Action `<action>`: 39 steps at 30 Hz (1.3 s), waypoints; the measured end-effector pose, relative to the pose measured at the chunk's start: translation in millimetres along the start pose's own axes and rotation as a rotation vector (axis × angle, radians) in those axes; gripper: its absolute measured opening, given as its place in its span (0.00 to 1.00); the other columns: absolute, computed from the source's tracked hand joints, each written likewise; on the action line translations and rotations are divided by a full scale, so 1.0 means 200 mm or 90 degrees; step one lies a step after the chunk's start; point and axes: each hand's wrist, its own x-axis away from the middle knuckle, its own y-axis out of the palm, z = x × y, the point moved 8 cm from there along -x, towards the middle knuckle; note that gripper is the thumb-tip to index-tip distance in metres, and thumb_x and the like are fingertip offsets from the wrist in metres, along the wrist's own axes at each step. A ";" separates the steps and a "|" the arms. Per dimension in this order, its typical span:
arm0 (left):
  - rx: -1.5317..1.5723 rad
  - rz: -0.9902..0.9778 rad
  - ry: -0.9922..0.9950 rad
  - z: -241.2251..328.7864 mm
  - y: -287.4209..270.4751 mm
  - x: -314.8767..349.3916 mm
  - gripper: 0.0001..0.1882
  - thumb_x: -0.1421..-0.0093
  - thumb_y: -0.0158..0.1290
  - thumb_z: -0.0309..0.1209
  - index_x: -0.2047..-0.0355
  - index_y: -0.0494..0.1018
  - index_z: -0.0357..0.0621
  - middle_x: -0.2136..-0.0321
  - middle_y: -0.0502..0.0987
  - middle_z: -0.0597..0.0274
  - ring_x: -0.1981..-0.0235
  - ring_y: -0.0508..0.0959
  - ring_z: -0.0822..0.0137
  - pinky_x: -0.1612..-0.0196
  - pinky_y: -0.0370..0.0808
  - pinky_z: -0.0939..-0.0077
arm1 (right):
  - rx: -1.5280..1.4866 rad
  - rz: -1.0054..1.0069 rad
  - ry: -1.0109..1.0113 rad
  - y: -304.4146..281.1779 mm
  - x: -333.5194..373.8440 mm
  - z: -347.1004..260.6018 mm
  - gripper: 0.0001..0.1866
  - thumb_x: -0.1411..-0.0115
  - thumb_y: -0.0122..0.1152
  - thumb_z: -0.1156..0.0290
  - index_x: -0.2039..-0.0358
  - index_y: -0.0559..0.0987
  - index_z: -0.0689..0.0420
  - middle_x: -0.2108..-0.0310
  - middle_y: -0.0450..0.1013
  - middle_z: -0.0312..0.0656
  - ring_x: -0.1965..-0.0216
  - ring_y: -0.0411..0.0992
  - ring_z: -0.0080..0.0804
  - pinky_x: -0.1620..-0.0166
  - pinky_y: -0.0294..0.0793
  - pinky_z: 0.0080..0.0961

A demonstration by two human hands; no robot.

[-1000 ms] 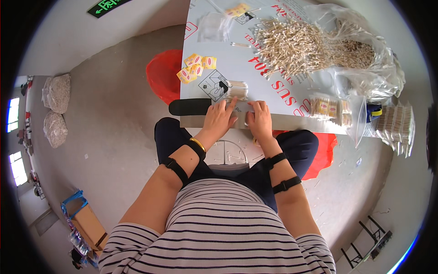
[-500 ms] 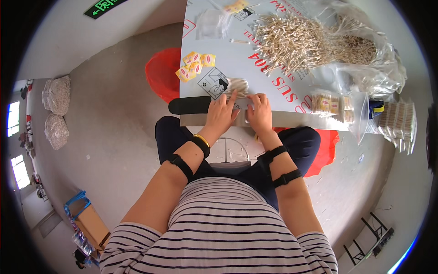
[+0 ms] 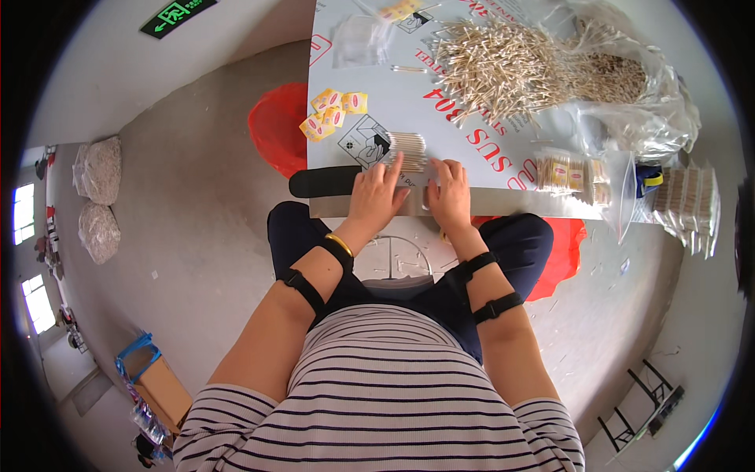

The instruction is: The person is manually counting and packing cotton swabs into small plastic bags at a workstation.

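Looked steeply down from wearer's head through wide fisheye; caught striped shirt close below, worktop farther forward.

The swab sticks look wooden, the crinkled bag glossy plastic.

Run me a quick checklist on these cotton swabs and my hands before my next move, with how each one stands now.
1. Left hand at the swab row: ok, index finger reaches its near end.
2. Right hand touching the row: cannot tell; it is close by the near right corner.
3. Row lying side by side: ok, sticks run crosswise, roughly parallel.
4. Number of swabs in the row: cannot tell, too fine to count.
5. Yellow packets apart from the row: ok, grouped to its left.
6. All loose swabs in the big pile: not ok, stray swabs lie left of it.
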 end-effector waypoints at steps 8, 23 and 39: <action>-0.105 0.097 -0.021 -0.15 -0.01 0.01 0.47 0.32 0.49 0.56 0.27 0.51 0.31 0.26 0.51 0.41 0.24 0.50 0.46 0.25 0.44 0.43 | 0.221 -0.069 -0.031 0.14 0.04 0.00 0.47 0.35 0.60 0.47 0.26 0.55 0.65 0.22 0.45 0.50 0.21 0.41 0.47 0.23 0.40 0.50; -0.051 0.070 -0.027 -0.12 0.07 -0.01 0.49 0.30 0.43 0.61 0.25 0.48 0.32 0.24 0.45 0.38 0.23 0.44 0.40 0.25 0.39 0.37 | 0.279 -0.113 -0.007 0.23 0.02 -0.06 0.53 0.36 0.60 0.43 0.24 0.51 0.64 0.21 0.40 0.52 0.21 0.34 0.59 0.23 0.34 0.59; -0.067 0.052 -0.017 -0.11 0.05 -0.02 0.41 0.29 0.46 0.55 0.22 0.48 0.57 0.26 0.46 0.32 0.25 0.46 0.31 0.27 0.43 0.31 | 0.195 -0.127 -0.071 0.11 0.03 0.00 0.47 0.36 0.63 0.53 0.26 0.53 0.65 0.23 0.49 0.50 0.22 0.43 0.48 0.23 0.44 0.44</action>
